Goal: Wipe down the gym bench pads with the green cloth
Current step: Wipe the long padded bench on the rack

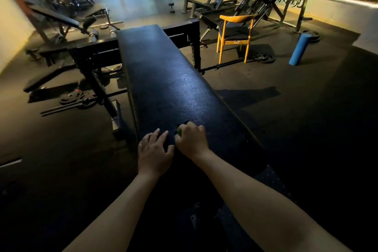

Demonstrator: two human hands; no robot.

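A long black padded gym bench [163, 71] stretches away from me down the middle of the view. At its near end my right hand [192, 141] is curled around the green cloth [179, 131]. Only a small green edge of the cloth shows past my knuckles on the pad. Just to the left, my left hand [154, 149] rests on the pad with its fingers spread and nearly straight, holding nothing.
A yellow wooden chair [235, 35] stands right of the bench, with a blue foam roller [300, 49] farther right. Black rack uprights [194, 43] flank the bench's far end. A barbell with plates [75, 102] lies on the floor at left. Weight machines fill the background.
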